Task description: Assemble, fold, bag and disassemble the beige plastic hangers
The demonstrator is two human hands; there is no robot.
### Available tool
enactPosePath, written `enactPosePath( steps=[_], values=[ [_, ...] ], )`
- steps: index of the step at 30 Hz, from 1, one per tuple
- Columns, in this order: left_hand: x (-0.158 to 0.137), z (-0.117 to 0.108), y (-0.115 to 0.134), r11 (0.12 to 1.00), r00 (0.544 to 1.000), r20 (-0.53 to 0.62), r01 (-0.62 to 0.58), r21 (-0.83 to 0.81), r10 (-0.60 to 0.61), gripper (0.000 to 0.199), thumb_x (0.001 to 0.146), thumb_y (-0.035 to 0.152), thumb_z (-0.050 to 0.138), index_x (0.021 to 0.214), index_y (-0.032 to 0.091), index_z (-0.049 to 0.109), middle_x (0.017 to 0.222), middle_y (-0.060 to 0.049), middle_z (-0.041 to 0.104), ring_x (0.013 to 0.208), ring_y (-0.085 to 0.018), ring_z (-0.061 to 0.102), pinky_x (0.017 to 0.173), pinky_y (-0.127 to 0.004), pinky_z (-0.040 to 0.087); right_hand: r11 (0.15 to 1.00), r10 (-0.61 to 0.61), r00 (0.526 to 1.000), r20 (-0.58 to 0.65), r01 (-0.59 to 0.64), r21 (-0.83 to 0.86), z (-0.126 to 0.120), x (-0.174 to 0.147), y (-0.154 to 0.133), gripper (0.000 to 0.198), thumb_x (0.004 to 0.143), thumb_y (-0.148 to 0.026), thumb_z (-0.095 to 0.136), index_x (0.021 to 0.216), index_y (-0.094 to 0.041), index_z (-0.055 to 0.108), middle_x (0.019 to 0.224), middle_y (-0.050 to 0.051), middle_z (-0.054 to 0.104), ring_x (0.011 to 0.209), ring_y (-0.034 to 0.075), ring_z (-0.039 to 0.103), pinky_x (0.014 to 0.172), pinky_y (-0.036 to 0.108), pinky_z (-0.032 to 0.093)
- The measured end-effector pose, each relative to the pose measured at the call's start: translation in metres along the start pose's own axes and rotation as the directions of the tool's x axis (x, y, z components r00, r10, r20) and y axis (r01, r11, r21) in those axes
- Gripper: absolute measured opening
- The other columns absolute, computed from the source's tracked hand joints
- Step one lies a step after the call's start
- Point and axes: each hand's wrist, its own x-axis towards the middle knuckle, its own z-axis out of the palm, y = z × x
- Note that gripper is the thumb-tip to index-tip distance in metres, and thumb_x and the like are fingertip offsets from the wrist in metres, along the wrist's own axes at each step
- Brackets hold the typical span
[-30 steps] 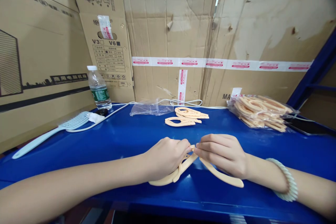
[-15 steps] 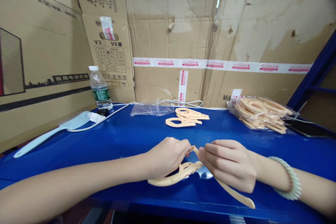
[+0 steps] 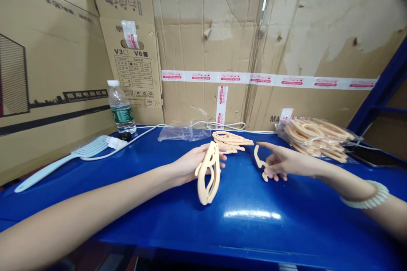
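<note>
A beige folding clothes hanger (image 3: 209, 180) is folded up and stands on end in front of my left hand (image 3: 187, 165), whose fingers are wrapped round it from behind. My right hand (image 3: 281, 161) is further right over the blue table, its fingers closed on a small curved beige hanger hook (image 3: 257, 157). The two hands are apart. Just behind my left hand lie more folded beige hangers (image 3: 232, 139), partly covered by the fingers and the held hanger.
Bagged hangers (image 3: 314, 135) lie at the back right beside a dark phone-like slab (image 3: 370, 155). A clear plastic bag (image 3: 184, 132), a white cable (image 3: 149, 132), a water bottle (image 3: 121, 110) and a pale blue hairbrush (image 3: 73, 159) are behind and left. Cardboard (image 3: 206, 46) walls the table (image 3: 197, 233).
My hands have separated. The hanger that was spread out is now folded in my left hand, raised toward the pile. My right hand has moved up and away, with the hook in it.
</note>
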Motion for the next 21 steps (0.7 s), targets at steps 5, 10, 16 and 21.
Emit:
enactPosePath(
  steps=[5,10,16,21],
  values=[
    [-0.004,0.002,0.006,0.992,0.996,-0.077,0.044,-0.122,-0.053,0.026,0.094,0.009,0.045,0.109,0.012,0.066,0.088,-0.009,0.068,0.068,-0.015,0.066,0.063,-0.029,0.054,0.988,0.076,0.995,-0.067,-0.084,-0.129,-0.003,-0.001,0.001,0.098,0.078,-0.036,0.066,0.151,-0.011,0.004,0.064,0.000,0.063,0.050,0.016,0.055,0.042,0.023,0.041],
    [-0.001,0.000,0.006,0.984,0.995,-0.075,0.053,-0.173,-0.067,0.026,0.094,0.008,0.045,0.110,0.011,0.066,0.086,-0.010,0.069,0.069,-0.017,0.066,0.065,-0.031,0.055,0.855,-0.245,0.925,-0.291,0.065,-0.515,-0.001,0.004,-0.010,0.054,0.091,-0.041,0.048,0.135,-0.011,0.042,0.065,0.002,0.060,0.058,0.021,0.057,0.056,0.032,0.047],
    [0.003,-0.004,0.008,0.977,0.994,-0.061,0.075,-0.200,-0.089,0.026,0.093,0.010,0.047,0.113,0.010,0.065,0.086,-0.011,0.069,0.071,-0.018,0.066,0.067,-0.032,0.053,0.587,-0.621,0.765,-0.172,0.308,-0.748,0.018,0.043,-0.025,0.043,0.090,-0.036,0.053,0.126,-0.012,0.050,0.115,0.017,0.058,0.109,0.030,0.054,0.094,0.046,0.046],
    [0.004,-0.008,0.009,0.971,0.991,-0.097,0.070,-0.229,-0.095,0.024,0.089,0.008,0.051,0.108,0.011,0.066,0.086,-0.012,0.070,0.072,-0.018,0.067,0.071,-0.033,0.053,0.541,-0.528,0.839,-0.132,0.213,-0.814,0.023,0.084,-0.039,0.077,0.084,-0.057,0.061,0.141,-0.009,0.040,0.133,0.024,0.046,0.119,0.038,0.049,0.096,0.054,0.043]
  ],
)
